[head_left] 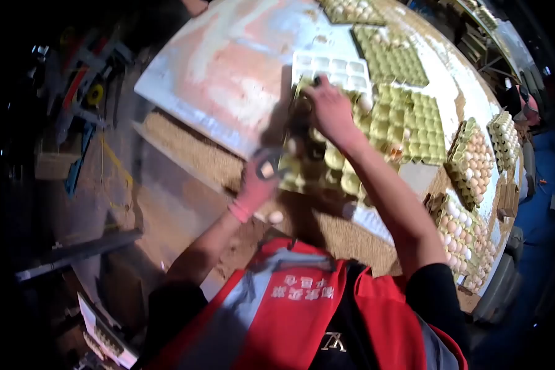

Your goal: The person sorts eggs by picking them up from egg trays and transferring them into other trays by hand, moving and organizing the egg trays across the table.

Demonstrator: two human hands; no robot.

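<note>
My left hand [257, 184], in a pink and dark glove, is beside the left edge of a green egg tray [334, 159]. Its fingers look curled, with a small pale patch among them; what it holds is unclear. My right hand [332, 111], also gloved, reaches over the tray's upper part, its fingers bent together beside a white tray [339, 65]. Anything between them is hidden. A pale egg [365, 103] lies right of my right hand, and a brownish, broken-looking egg [394, 148] rests on the green trays. Shadow darkens the tray between my hands.
Another green tray [391, 57] lies farther back. Egg-filled trays [473, 161] stand at the right, more [455, 231] nearer me. A single egg [275, 217] sits by the table's front edge. Tools and a yellow roll [95, 94] are at the left.
</note>
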